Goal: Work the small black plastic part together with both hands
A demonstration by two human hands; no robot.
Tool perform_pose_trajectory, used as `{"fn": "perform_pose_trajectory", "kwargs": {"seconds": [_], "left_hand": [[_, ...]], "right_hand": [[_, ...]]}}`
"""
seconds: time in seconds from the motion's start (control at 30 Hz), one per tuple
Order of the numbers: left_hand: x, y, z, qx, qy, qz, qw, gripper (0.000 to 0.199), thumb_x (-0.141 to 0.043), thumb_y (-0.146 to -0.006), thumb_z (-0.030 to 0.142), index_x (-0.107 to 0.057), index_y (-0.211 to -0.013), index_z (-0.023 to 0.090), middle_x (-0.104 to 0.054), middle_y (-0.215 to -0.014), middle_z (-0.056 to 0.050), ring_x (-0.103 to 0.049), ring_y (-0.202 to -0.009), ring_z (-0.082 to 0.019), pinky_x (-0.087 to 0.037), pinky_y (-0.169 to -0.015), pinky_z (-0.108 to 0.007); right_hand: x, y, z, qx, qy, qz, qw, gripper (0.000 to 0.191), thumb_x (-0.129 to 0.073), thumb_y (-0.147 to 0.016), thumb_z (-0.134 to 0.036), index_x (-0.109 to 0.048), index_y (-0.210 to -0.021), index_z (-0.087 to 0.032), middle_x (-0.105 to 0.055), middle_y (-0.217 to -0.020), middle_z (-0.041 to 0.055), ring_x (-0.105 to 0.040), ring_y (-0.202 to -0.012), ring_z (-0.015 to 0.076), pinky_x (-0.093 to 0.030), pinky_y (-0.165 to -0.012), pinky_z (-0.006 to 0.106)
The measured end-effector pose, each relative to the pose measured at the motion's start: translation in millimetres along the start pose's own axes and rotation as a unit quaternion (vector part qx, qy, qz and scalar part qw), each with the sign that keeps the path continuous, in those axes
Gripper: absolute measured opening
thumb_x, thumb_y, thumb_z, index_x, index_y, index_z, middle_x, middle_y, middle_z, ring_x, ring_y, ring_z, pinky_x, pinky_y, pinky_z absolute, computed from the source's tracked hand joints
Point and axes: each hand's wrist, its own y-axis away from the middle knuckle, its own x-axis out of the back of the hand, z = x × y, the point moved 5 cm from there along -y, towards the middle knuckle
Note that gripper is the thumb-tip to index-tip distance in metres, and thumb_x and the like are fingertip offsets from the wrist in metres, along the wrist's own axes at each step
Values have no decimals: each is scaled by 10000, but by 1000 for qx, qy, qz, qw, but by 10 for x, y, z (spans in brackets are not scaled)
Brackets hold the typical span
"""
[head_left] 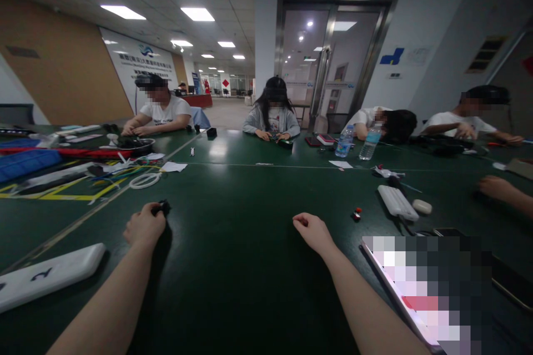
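My left hand point(145, 224) is closed on a small black object point(164, 208) at the left of the dark green table point(233, 266). The object's exact shape is too dark to make out. To the right, my right hand point(312, 228) rests low over the table with its fingers curled and the fingertips pressed together; whatever they may hold is too small to tell. A small red and silver piece point(357, 214) lies to the right of that hand.
A white case marked 2 point(62, 269) lies at left, a lit tablet point(416, 299) at right. Beyond are a white power bank point(397, 202), two bottles point(370, 143), cables point(145, 180) and blue trays point(29, 165). Several people sit around; another person's hand point(497, 187) enters from the right.
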Motion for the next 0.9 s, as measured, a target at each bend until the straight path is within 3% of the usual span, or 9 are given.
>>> {"fn": "perform_pose_trajectory", "kwargs": {"seconds": [0.9], "left_hand": [[12, 2, 13, 3, -12, -1, 1000, 440, -446, -801, 381, -553, -1211, 262, -562, -1178, -167, -533, -1082, -387, -442, -827, -505]], "right_hand": [[-13, -20, 15, 0, 2, 3, 1000, 247, -522, -822, -270, -635, -1029, -196, -661, -1008, 38, -617, -905, 172, -468, -779, 293]]}}
